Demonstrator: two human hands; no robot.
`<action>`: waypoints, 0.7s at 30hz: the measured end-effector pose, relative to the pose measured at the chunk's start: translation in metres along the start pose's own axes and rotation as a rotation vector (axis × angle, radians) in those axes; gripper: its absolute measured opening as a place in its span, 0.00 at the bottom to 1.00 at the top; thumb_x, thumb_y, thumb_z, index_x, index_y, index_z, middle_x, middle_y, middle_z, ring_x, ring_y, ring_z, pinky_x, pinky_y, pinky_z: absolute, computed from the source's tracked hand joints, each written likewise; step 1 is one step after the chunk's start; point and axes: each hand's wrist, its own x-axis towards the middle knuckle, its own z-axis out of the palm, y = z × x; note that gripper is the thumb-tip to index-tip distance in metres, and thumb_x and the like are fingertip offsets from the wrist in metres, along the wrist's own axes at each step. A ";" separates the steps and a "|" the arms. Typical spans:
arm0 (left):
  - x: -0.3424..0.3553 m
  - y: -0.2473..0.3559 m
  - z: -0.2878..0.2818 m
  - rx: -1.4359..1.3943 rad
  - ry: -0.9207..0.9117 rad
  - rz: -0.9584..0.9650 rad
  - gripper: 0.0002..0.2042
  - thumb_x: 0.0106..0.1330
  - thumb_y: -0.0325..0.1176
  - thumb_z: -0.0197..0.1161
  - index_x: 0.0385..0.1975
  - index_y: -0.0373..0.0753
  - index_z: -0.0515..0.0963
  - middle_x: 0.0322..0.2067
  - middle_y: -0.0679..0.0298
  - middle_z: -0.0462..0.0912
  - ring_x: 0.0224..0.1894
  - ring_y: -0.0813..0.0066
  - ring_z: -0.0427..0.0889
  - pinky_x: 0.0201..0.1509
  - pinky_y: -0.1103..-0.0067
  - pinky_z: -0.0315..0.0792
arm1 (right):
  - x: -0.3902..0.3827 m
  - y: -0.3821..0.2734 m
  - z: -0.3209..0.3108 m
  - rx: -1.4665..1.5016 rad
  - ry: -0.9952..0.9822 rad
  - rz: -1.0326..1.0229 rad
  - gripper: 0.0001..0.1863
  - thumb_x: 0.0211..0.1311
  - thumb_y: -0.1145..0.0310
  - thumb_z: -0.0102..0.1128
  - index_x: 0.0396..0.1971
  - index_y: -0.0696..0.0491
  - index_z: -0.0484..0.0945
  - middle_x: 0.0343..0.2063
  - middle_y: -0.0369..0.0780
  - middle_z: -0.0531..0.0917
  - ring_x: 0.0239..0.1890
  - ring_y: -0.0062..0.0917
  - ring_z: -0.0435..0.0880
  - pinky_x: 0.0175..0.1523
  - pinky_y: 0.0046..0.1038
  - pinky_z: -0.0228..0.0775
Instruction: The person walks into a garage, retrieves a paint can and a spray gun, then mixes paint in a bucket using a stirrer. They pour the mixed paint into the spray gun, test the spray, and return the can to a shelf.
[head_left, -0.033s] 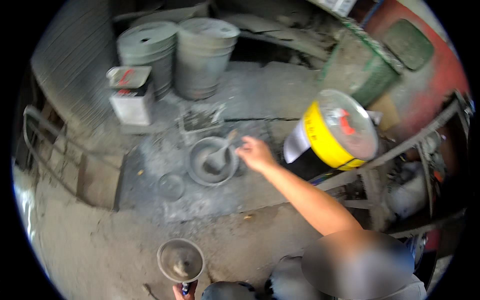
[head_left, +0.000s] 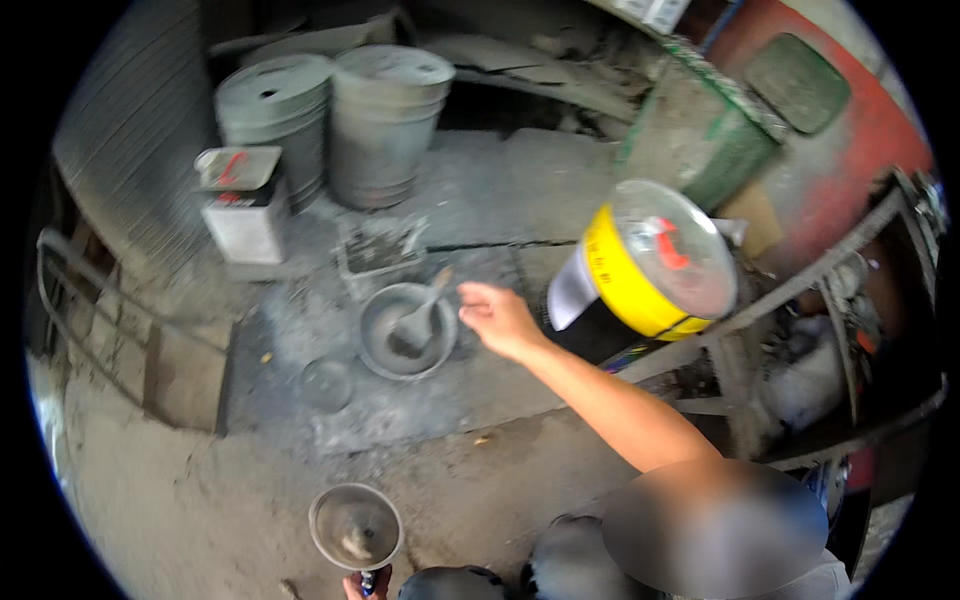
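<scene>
My right hand (head_left: 498, 318) reaches out beside the right rim of a round grey metal bowl (head_left: 366, 350). Its fingers are bent and partly apart, with nothing visible in them. A scraper (head_left: 415, 325) with a pale broad blade and brownish handle leans in the bowl, its handle end near my fingertips but apart from them. Some dark residue lies at the bowl's bottom. Low in the picture, my left hand (head_left: 366, 587) grips a round metal cup (head_left: 356, 526) by its dark and blue lower part; most of that hand is cut off by the lower edge.
A tall can with a yellow band (head_left: 640, 270) stands right of my right hand. A shallow tray (head_left: 380, 255), a rectangular tin (head_left: 245, 215) and two metal drums (head_left: 385, 130) are behind the bowl. A clear round lid or dish (head_left: 327, 385) lies front left. Metal rails (head_left: 790, 300) run along the right.
The whole scene has shifted slightly left and down in the picture. My right hand keeps about the same place beside the bowl; the cup stays in my left hand.
</scene>
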 end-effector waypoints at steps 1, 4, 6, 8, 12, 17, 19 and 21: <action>0.006 -0.022 0.009 -0.041 0.008 0.010 0.09 0.63 0.30 0.66 0.23 0.35 0.76 0.17 0.76 0.67 0.22 0.86 0.60 0.22 0.82 0.56 | -0.014 -0.023 -0.023 0.088 -0.075 -0.074 0.14 0.60 0.73 0.58 0.47 0.56 0.80 0.40 0.45 0.85 0.43 0.31 0.85 0.48 0.29 0.75; 0.015 -0.001 0.034 -0.039 -0.050 0.097 0.11 0.63 0.31 0.66 0.22 0.33 0.75 0.18 0.75 0.68 0.24 0.85 0.62 0.24 0.80 0.59 | -0.044 -0.070 -0.108 -0.026 0.109 -0.262 0.11 0.60 0.78 0.54 0.41 0.56 0.82 0.36 0.41 0.86 0.37 0.26 0.83 0.43 0.25 0.74; 0.021 -0.012 0.036 -0.073 -0.123 0.092 0.10 0.63 0.32 0.67 0.24 0.32 0.77 0.18 0.73 0.71 0.25 0.83 0.65 0.26 0.77 0.63 | -0.038 -0.073 -0.176 -0.294 0.395 -0.401 0.12 0.60 0.80 0.52 0.39 0.55 0.82 0.33 0.40 0.86 0.35 0.26 0.83 0.41 0.25 0.74; 0.013 0.042 0.044 0.046 -0.209 0.069 0.18 0.58 0.36 0.69 0.12 0.39 0.68 0.12 0.76 0.66 0.17 0.86 0.62 0.19 0.78 0.55 | -0.028 -0.045 -0.251 -0.541 0.500 -0.257 0.10 0.60 0.76 0.55 0.39 0.56 0.82 0.32 0.40 0.86 0.31 0.25 0.84 0.38 0.26 0.76; 0.001 0.061 0.051 0.079 -0.236 0.048 0.19 0.59 0.37 0.70 0.12 0.37 0.70 0.13 0.75 0.69 0.18 0.86 0.63 0.19 0.78 0.57 | 0.005 -0.021 -0.300 -0.220 0.353 0.464 0.09 0.63 0.71 0.55 0.34 0.61 0.81 0.26 0.41 0.84 0.27 0.23 0.84 0.31 0.25 0.74; -0.014 0.061 0.049 0.052 -0.220 -0.020 0.16 0.58 0.36 0.70 0.15 0.34 0.75 0.15 0.73 0.73 0.19 0.87 0.67 0.21 0.79 0.61 | 0.030 0.001 -0.319 0.195 0.247 0.545 0.10 0.63 0.69 0.55 0.33 0.61 0.78 0.18 0.38 0.78 0.16 0.18 0.72 0.19 0.23 0.64; -0.019 0.060 0.044 0.080 -0.193 -0.008 0.15 0.57 0.36 0.71 0.16 0.33 0.76 0.15 0.73 0.73 0.20 0.86 0.67 0.22 0.79 0.62 | 0.035 0.006 -0.322 0.315 0.327 0.575 0.10 0.63 0.68 0.55 0.37 0.60 0.77 0.18 0.38 0.78 0.15 0.18 0.69 0.17 0.21 0.60; -0.026 0.052 0.041 0.044 -0.187 0.070 0.15 0.57 0.36 0.72 0.17 0.32 0.76 0.16 0.73 0.73 0.21 0.86 0.68 0.23 0.79 0.62 | 0.039 0.008 -0.326 0.239 0.441 0.605 0.12 0.64 0.68 0.54 0.41 0.59 0.76 0.18 0.38 0.77 0.15 0.17 0.68 0.18 0.20 0.59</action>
